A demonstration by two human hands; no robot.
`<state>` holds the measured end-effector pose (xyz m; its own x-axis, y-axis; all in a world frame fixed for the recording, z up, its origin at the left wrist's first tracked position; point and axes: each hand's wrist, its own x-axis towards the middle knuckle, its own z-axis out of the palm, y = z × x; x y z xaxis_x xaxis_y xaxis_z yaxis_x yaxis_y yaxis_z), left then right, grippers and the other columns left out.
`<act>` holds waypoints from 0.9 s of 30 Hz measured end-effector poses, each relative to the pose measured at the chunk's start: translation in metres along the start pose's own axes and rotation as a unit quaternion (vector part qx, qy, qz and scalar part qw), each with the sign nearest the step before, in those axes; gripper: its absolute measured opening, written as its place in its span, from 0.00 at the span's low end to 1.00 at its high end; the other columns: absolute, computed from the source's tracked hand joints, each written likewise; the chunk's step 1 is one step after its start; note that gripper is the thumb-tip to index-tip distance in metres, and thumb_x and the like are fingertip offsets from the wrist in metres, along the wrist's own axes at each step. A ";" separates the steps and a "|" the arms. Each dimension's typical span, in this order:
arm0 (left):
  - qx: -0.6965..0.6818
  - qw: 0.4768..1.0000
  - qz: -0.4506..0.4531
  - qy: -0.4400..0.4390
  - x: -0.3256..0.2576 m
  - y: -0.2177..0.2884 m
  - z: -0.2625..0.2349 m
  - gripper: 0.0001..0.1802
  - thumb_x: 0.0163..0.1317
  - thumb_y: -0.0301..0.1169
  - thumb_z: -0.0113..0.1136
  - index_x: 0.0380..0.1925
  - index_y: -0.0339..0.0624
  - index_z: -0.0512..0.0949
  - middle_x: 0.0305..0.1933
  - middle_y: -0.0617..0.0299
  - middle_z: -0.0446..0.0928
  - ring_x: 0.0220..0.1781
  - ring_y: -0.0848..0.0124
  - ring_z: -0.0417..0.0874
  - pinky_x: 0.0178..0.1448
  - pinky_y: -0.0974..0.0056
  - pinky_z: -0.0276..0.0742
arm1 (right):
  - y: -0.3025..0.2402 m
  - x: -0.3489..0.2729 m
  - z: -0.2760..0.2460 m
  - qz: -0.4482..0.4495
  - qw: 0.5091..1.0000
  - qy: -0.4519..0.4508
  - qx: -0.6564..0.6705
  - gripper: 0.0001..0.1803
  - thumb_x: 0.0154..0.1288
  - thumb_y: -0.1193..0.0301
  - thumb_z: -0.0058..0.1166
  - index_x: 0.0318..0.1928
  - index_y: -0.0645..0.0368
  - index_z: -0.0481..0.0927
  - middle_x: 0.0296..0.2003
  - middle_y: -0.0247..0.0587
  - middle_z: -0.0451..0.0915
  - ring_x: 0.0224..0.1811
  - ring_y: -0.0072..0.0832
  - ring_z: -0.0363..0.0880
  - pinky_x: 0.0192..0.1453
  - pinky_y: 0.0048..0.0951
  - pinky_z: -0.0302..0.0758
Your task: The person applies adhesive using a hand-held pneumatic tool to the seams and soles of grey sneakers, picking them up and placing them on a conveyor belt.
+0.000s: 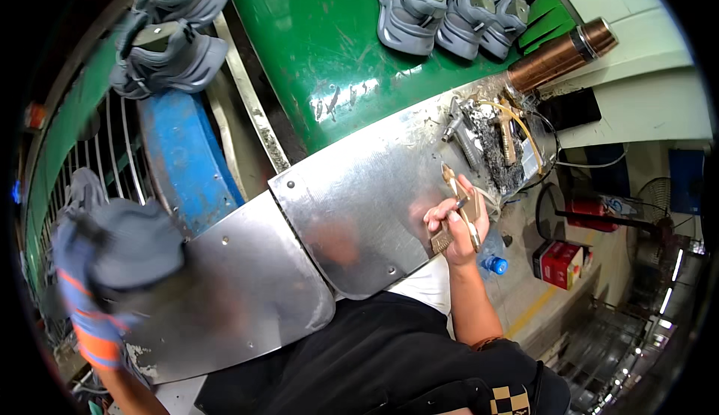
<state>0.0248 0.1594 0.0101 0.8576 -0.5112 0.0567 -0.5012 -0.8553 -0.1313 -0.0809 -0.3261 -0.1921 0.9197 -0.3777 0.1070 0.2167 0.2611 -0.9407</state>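
Note:
My left hand (pixel 73 269), in a grey-blue glove with an orange-striped cuff, is closed on a grey sneaker (pixel 138 243) over the left end of the metal bench. Both are smeared by motion, and the fingers are partly hidden. My right hand (pixel 466 228), bare, is closed round a slim pen-like tool (pixel 450 178) with a pointed, brass-coloured tip. A small tan block-like piece (pixel 442 241), perhaps a brush, shows beneath the same fingers. Below both hands lies the bench's sheet-metal top (pixel 352 213), made of two plates.
Several grey sneakers (pixel 408 10) stand on the green surface (pixel 299 48); more (pixel 168 55) sit at upper left beside a blue panel (pixel 183 153). Tools and a brush (pixel 508 141) lie in a dirty heap near a copper-coloured flask (pixel 562 55). A blue-capped bottle (pixel 494 265) is below.

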 end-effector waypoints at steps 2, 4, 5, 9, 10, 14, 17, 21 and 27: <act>-0.053 0.984 0.100 -0.140 0.020 0.084 -0.014 0.35 0.28 0.42 0.76 0.44 0.49 0.79 0.60 0.52 0.70 0.69 0.43 0.61 0.72 0.40 0.57 | -0.003 -0.002 0.001 -0.005 1.000 0.009 -0.005 0.32 0.63 0.74 0.48 0.65 0.74 0.57 0.29 0.45 0.76 0.27 0.28 0.77 0.40 0.37 0.80; -0.033 0.953 0.261 -0.147 0.003 0.108 0.030 0.32 0.29 0.43 0.74 0.41 0.49 0.80 0.59 0.55 0.70 0.69 0.46 0.61 0.72 0.37 0.56 | -0.012 -0.007 -0.003 0.002 1.000 0.000 -0.004 0.30 0.63 0.76 0.46 0.65 0.72 0.58 0.30 0.45 0.76 0.28 0.27 0.76 0.41 0.36 0.79; 0.012 0.936 0.335 -0.111 0.008 0.120 0.034 0.34 0.31 0.43 0.73 0.46 0.51 0.78 0.58 0.55 0.70 0.69 0.48 0.62 0.72 0.37 0.55 | -0.014 -0.008 -0.001 0.011 1.000 -0.002 0.001 0.30 0.63 0.77 0.46 0.65 0.71 0.59 0.31 0.42 0.76 0.29 0.27 0.76 0.41 0.34 0.78; 0.028 0.937 0.329 -0.117 0.011 0.118 0.041 0.35 0.41 0.41 0.69 0.53 0.46 0.74 0.47 0.57 0.72 0.50 0.55 0.73 0.58 0.51 0.69 | -0.028 -0.015 -0.001 0.013 1.000 -0.007 -0.023 0.28 0.62 0.77 0.47 0.64 0.70 0.63 0.31 0.40 0.75 0.29 0.24 0.75 0.36 0.28 0.77; 0.044 0.942 0.321 -0.089 0.010 0.113 0.040 0.34 0.40 0.40 0.70 0.52 0.45 0.74 0.44 0.57 0.72 0.48 0.56 0.73 0.55 0.52 0.69 | -0.034 -0.019 -0.012 0.003 0.999 -0.005 -0.048 0.28 0.62 0.77 0.47 0.64 0.70 0.62 0.31 0.39 0.75 0.28 0.23 0.74 0.35 0.27 0.76; 0.005 0.977 0.155 0.149 -0.014 0.110 -0.005 0.34 0.39 0.34 0.75 0.50 0.40 0.75 0.45 0.53 0.75 0.45 0.55 0.76 0.48 0.55 0.71 | -0.045 -0.013 -0.065 -0.080 0.987 0.060 -0.124 0.25 0.61 0.76 0.47 0.60 0.68 0.69 0.27 0.35 0.76 0.25 0.19 0.75 0.30 0.22 0.76; -0.229 0.897 0.039 0.375 -0.038 0.111 -0.031 0.30 0.48 0.26 0.71 0.54 0.34 0.74 0.55 0.50 0.76 0.55 0.59 0.78 0.61 0.57 0.73 | -0.049 -0.013 -0.094 -0.033 0.972 0.114 -0.204 0.25 0.61 0.74 0.48 0.60 0.68 0.69 0.27 0.35 0.76 0.25 0.19 0.74 0.29 0.20 0.73; -0.401 0.804 -0.078 0.431 -0.042 0.127 -0.039 0.25 0.58 0.25 0.62 0.57 0.31 0.72 0.57 0.51 0.75 0.57 0.64 0.76 0.63 0.62 0.70 | -0.071 -0.049 -0.056 0.005 0.993 0.010 -0.115 0.26 0.60 0.75 0.48 0.60 0.72 0.67 0.25 0.37 0.73 0.22 0.21 0.70 0.28 0.22 0.72; -0.417 0.855 0.101 0.292 0.014 0.142 -0.031 0.40 0.38 0.32 0.73 0.56 0.32 0.73 0.51 0.53 0.78 0.53 0.63 0.79 0.61 0.61 0.70 | -0.113 -0.059 0.056 -0.015 0.967 -0.232 -0.104 0.30 0.56 0.73 0.50 0.59 0.75 0.66 0.22 0.43 0.73 0.20 0.24 0.72 0.30 0.28 0.75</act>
<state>-0.0380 0.0280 0.0226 0.6622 -0.4009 0.6331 -0.7489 -0.3826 0.5411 -0.1417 -0.2838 -0.0741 0.9723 0.0687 0.2235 0.2202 0.0528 -0.9740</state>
